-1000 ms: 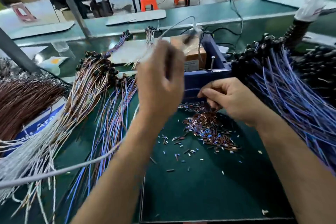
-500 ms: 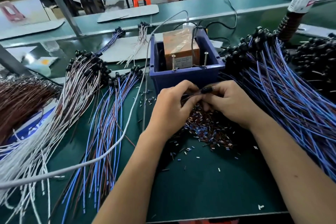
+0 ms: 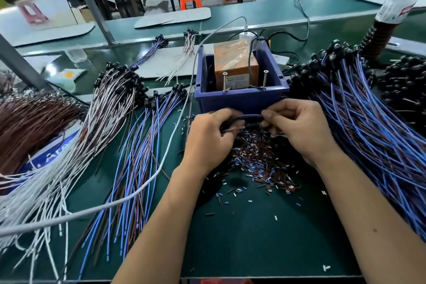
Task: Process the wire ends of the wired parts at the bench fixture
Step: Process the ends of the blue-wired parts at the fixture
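Observation:
A blue bin (image 3: 242, 99) holds an orange box fixture (image 3: 235, 64) with two upright screws at its front. Just in front of the bin, my left hand (image 3: 209, 140) and my right hand (image 3: 302, 129) pinch one wired part (image 3: 250, 117) between them: a blue and a brown wire with a small black component near my right fingers. The wire bows up between the two hands. Below the hands lies a heap of cut insulation bits (image 3: 260, 161).
Blue-brown wired parts (image 3: 373, 136) fan out on the right, more of them (image 3: 136, 159) lie left of centre, and white-wired ones (image 3: 76, 145) and a brown bundle (image 3: 30, 122) sit further left. A grey cable (image 3: 161, 166) crosses the green mat. A bottle (image 3: 398, 4) stands back right.
My left hand came down from near the fixture and joined my right hand in front of the bin. Both hands now hold one wired part between them.

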The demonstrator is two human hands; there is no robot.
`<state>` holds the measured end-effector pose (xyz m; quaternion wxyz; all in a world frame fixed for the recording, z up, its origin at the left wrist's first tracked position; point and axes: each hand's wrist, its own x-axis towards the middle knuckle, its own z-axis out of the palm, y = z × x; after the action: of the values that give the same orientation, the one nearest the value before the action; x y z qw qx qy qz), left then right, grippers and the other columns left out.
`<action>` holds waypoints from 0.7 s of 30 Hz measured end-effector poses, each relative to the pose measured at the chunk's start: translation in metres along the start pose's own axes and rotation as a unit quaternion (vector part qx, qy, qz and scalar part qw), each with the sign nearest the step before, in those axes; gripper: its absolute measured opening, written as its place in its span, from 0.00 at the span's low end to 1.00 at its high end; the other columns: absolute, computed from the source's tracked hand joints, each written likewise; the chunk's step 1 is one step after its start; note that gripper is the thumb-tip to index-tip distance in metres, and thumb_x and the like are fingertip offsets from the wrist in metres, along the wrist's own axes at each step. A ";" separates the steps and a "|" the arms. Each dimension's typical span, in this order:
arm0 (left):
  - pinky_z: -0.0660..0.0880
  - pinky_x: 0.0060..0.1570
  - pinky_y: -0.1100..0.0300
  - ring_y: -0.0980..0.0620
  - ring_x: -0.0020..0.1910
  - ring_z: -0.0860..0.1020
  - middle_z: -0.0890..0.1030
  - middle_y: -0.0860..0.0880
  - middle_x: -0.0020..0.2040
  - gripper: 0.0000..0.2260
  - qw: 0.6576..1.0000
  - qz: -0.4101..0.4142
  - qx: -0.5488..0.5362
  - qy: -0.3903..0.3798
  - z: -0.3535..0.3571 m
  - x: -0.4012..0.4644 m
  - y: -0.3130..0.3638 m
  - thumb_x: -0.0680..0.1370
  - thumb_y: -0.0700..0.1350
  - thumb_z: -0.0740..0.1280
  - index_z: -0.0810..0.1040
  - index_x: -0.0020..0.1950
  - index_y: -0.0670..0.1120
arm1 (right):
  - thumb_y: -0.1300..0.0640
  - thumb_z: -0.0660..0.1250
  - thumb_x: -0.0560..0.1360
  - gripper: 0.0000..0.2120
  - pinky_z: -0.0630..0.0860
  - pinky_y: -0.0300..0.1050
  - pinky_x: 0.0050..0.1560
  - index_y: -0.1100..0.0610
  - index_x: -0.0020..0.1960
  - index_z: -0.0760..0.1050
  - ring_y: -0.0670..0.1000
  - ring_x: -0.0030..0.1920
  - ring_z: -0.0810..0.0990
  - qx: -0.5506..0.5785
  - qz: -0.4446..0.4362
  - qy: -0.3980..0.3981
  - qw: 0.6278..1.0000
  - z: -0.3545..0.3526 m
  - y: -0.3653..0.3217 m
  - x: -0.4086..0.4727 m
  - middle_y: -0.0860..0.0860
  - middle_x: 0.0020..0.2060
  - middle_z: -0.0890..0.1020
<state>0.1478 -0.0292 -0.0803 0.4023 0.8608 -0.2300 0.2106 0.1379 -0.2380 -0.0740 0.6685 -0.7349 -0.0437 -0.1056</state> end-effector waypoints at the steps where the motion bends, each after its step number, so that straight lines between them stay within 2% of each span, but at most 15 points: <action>1: 0.80 0.49 0.53 0.52 0.47 0.85 0.87 0.52 0.47 0.09 1.000 0.009 -0.005 -0.006 0.000 0.000 0.001 0.78 0.45 0.71 0.85 0.56 0.47 | 0.63 0.76 0.76 0.04 0.76 0.37 0.31 0.58 0.43 0.84 0.48 0.27 0.78 -0.004 -0.007 -0.012 1.000 0.001 0.000 -0.002 0.54 0.33 0.86; 3: 0.80 0.50 0.56 0.56 0.49 0.84 0.87 0.53 0.48 0.09 0.999 0.014 -0.033 -0.028 0.002 0.000 0.006 0.79 0.44 0.71 0.85 0.57 0.47 | 0.65 0.75 0.76 0.04 0.76 0.37 0.32 0.59 0.43 0.84 0.48 0.27 0.79 -0.005 -0.015 -0.038 0.999 0.003 0.000 -0.004 0.55 0.34 0.86; 5: 0.77 0.42 0.60 0.59 0.42 0.82 0.85 0.57 0.42 0.03 0.996 0.005 -0.067 -0.055 0.004 -0.001 0.009 0.80 0.43 0.71 0.85 0.49 0.49 | 0.67 0.74 0.76 0.06 0.76 0.37 0.32 0.58 0.44 0.83 0.49 0.28 0.79 -0.006 -0.017 -0.051 0.999 0.004 0.001 -0.006 0.56 0.34 0.86; 7: 0.71 0.37 0.64 0.59 0.35 0.79 0.81 0.58 0.35 0.09 0.996 -0.012 -0.079 -0.050 0.007 -0.001 0.013 0.81 0.43 0.70 0.81 0.43 0.53 | 0.65 0.75 0.76 0.07 0.77 0.37 0.33 0.55 0.42 0.84 0.49 0.28 0.80 -0.008 -0.022 -0.044 0.999 0.005 0.003 -0.006 0.56 0.34 0.86; 9: 0.70 0.35 0.60 0.57 0.33 0.76 0.78 0.57 0.32 0.10 0.996 -0.029 -0.074 -0.030 0.010 0.000 0.014 0.81 0.43 0.70 0.79 0.40 0.52 | 0.62 0.74 0.77 0.08 0.78 0.39 0.35 0.53 0.41 0.85 0.50 0.29 0.80 -0.009 -0.016 -0.029 0.999 0.005 0.004 -0.006 0.56 0.35 0.87; 13: 0.73 0.36 0.51 0.52 0.34 0.77 0.79 0.53 0.33 0.07 0.996 -0.041 -0.077 0.006 0.014 -0.001 0.012 0.80 0.42 0.70 0.82 0.42 0.44 | 0.58 0.73 0.79 0.09 0.76 0.38 0.35 0.56 0.40 0.83 0.49 0.28 0.80 -0.034 -0.005 -0.024 0.999 0.003 0.004 -0.004 0.55 0.34 0.86; 17: 0.73 0.35 0.55 0.54 0.34 0.76 0.80 0.54 0.34 0.05 0.994 -0.054 -0.097 -0.014 0.013 0.000 0.015 0.80 0.42 0.71 0.83 0.44 0.46 | 0.57 0.73 0.78 0.10 0.75 0.37 0.31 0.56 0.38 0.83 0.48 0.27 0.78 -0.028 -0.017 -0.017 0.999 0.001 -0.003 -0.005 0.56 0.32 0.85; 21: 0.69 0.31 0.57 0.55 0.30 0.73 0.77 0.53 0.30 0.12 0.993 -0.050 -0.104 -0.017 0.010 0.001 0.016 0.80 0.43 0.71 0.77 0.37 0.54 | 0.50 0.74 0.74 0.12 0.71 0.34 0.28 0.54 0.34 0.80 0.45 0.24 0.74 -0.015 -0.017 -0.010 1.000 -0.001 -0.008 -0.008 0.54 0.27 0.82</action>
<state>0.1414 -0.0465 -0.0765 0.4958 0.8280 -0.2141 0.1507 0.1287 -0.2371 -0.0683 0.6548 -0.7452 -0.0616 -0.1103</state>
